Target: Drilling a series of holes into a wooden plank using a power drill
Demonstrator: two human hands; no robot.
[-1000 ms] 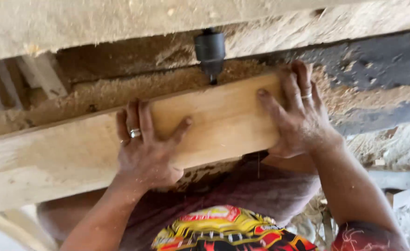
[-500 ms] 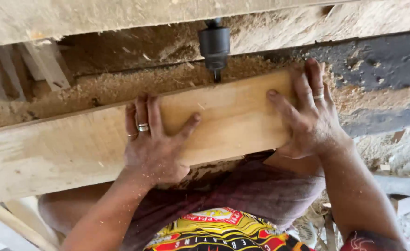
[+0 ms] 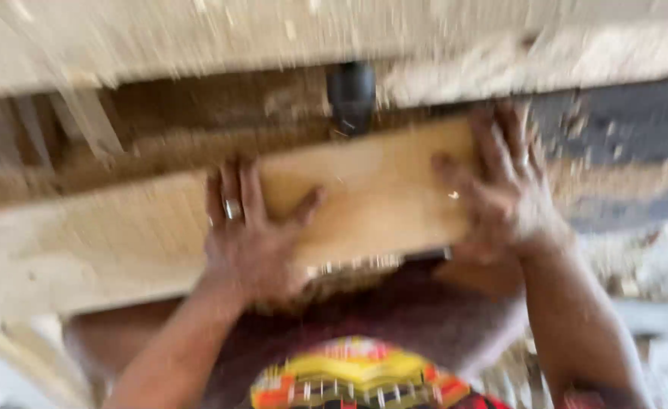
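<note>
The pale wooden board (image 3: 364, 197) lies flat across the work surface under a dark drill chuck (image 3: 351, 95) that sits at its far edge; it looks stiff, fairly heavy and smooth-faced, best held by pressing down near its ends. The left hand (image 3: 247, 235) and right hand (image 3: 500, 189) are well apart, both spread flat and pressing on it. The blurred frame shows no packages, labels or signs, only sawdust (image 3: 160, 144) beyond.

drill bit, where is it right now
In the head view the drill bit hangs top centre, just above the far edge of the plank, between both hands.
</note>
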